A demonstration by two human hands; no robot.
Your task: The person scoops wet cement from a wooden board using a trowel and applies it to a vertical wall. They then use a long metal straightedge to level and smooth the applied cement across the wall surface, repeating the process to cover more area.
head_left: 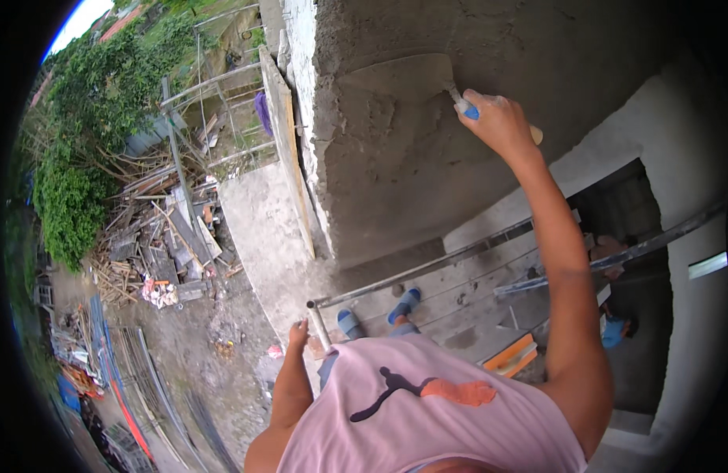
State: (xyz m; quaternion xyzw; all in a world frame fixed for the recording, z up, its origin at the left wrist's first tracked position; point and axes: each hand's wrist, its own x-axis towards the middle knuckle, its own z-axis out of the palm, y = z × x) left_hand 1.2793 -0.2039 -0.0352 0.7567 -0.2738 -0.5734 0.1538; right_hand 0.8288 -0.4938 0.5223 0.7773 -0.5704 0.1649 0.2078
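My right hand [496, 120] is closed round the handle of a trowel [411, 76], with blue showing between the fingers and the pale handle end past the palm. The trowel's blade lies against the grey, wet-looking plaster on the wall [411, 158]. Rough ridges and smears of plaster mark the surface around and below the blade. Low at my side, my left hand [298, 334] hangs beside a metal pipe [320, 327] of the scaffold. Its fingers are loosely apart, and I see nothing in it.
My feet in blue slippers [350, 323] stand on a plank platform [443, 311] behind a scaffold rail [427, 268]. An orange-edged box-like thing [512, 356] lies to the right. A board [289, 150] leans along the wall's left edge. Scrap wood [155, 236] lies below; a person in blue [616, 331] is lower right.
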